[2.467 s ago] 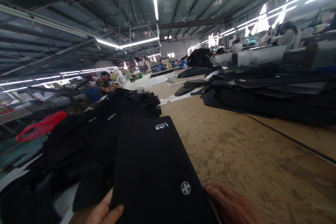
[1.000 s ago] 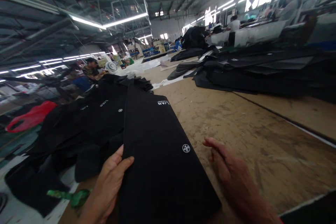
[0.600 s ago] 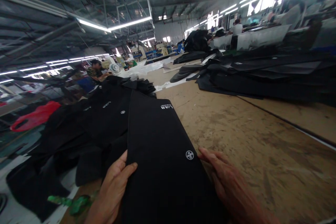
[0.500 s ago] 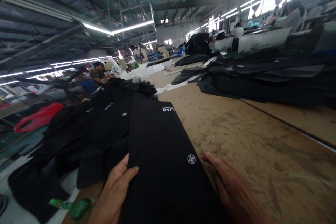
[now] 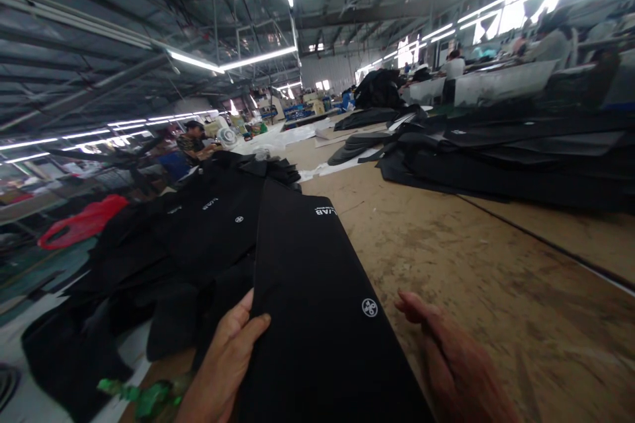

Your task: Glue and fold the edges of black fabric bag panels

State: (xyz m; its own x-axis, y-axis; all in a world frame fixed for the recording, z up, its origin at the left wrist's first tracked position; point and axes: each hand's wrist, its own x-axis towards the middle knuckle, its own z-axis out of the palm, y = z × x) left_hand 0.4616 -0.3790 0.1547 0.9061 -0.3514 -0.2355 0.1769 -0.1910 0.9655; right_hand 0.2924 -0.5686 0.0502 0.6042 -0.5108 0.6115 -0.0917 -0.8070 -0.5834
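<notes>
A long black fabric panel [image 5: 317, 291] with a white "L/AB" print near its far end and a round white emblem lower down lies in front of me. My left hand [image 5: 231, 350] grips its left edge, thumb on top and fingers underneath. Just right of the panel, my right hand [image 5: 451, 357] is held over the table with fingers stretched out, a small gap from the panel's right edge. Left of the panel is a heap of similar black pieces [image 5: 198, 238], some bearing the same white prints.
The brown worktable [image 5: 471, 258] has a dark seam on its right. A stack of black panels [image 5: 496, 158] lies at the back right, with dark curved pieces [image 5: 357, 145] nearby. A red plastic bag [image 5: 82, 221] and a green object [image 5: 149, 396] are at left. A person [image 5: 193, 142] sits beyond.
My right hand has drawn slightly away from the panel's right edge. My left hand keeps its grip on the left edge. The whole view has shifted a little.
</notes>
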